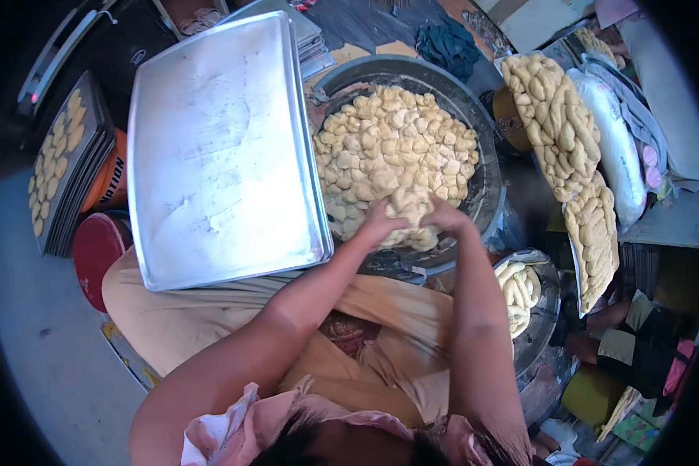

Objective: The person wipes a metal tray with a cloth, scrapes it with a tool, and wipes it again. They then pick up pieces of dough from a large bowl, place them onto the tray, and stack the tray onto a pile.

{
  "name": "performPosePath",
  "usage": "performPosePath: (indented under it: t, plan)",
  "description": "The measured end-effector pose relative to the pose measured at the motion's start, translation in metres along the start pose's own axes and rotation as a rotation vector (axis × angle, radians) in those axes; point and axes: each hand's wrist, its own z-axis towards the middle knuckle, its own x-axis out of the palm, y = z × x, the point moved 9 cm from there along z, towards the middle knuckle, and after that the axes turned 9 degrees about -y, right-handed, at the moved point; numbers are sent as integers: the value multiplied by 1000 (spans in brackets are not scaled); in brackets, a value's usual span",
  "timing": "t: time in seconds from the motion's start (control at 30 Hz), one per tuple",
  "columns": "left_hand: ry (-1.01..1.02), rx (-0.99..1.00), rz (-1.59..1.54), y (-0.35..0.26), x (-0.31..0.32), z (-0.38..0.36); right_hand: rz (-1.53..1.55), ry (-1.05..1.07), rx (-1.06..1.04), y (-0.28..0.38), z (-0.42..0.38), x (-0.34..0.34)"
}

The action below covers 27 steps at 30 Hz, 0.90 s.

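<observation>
Several dough pieces (410,208) are gathered between my two hands at the near side of a wide dark tub (485,124). My left hand (382,224) closes on them from the left, and my right hand (447,216) grips them from the right. Motion blurs the pieces a little. Beneath and beyond lies a large heap of floury dough balls (396,144) filling most of the tub. Left of the tub, a bare metal baking tray (225,147) rests on top of another tray, close to my left forearm.
Stacked trays with flat dough rounds (54,163) stand at far left beside a red round stool (101,260). On the right are boards heaped with dough strips (555,116) and a basin with dough ropes (520,291). Another person's limb (582,346) shows at lower right.
</observation>
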Motion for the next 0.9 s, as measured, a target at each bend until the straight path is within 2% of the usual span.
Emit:
performPosePath:
  t: [0.07, 0.13, 0.2, 0.27, 0.4, 0.47, 0.53, 0.6, 0.67, 0.7, 0.77, 0.83, 0.87, 0.9]
  plan:
    - [1, 184, 131, -47, 29, -13, -28, -66, -40, 30, -29, -36]
    - [-13, 234, 35, -106, 51, -45, -168, -100, -166, 79, -58, -62]
    - [-28, 321, 25, -154, 59, -68, -201, -133, -232, 142, -97, -66]
    - [-44, 449, 104, -200, 57, -78, -93, -130, -357, 208, -134, -53]
    - [-207, 721, 159, -316, 5, -137, -209, -185, -592, 325, -178, -6]
    - [-252, 790, 142, -354, -38, -158, -137, -84, -683, 363, -183, 36]
    - [-213, 817, 28, -384, -78, -190, -89, 20, -784, 401, -187, 86]
    - [-292, 833, 35, -391, -135, -196, -121, 66, -826, 417, -167, 130]
    - [-364, 775, 113, -386, -185, -204, -365, -7, -875, 422, -127, 169]
    - [-433, 719, 220, -377, -210, -203, -356, 42, -856, 418, -109, 195]
    - [-536, 631, 523, -353, -255, -194, -594, -16, -905, 408, -72, 240]
    - [-596, 550, 915, -333, -286, -188, -854, -186, -820, 387, -56, 272]
    - [-533, 536, 878, -330, -297, -189, -950, -223, -718, 380, -52, 274]
    - [-469, 526, 840, -333, -302, -194, -944, -207, -713, 379, -49, 278]
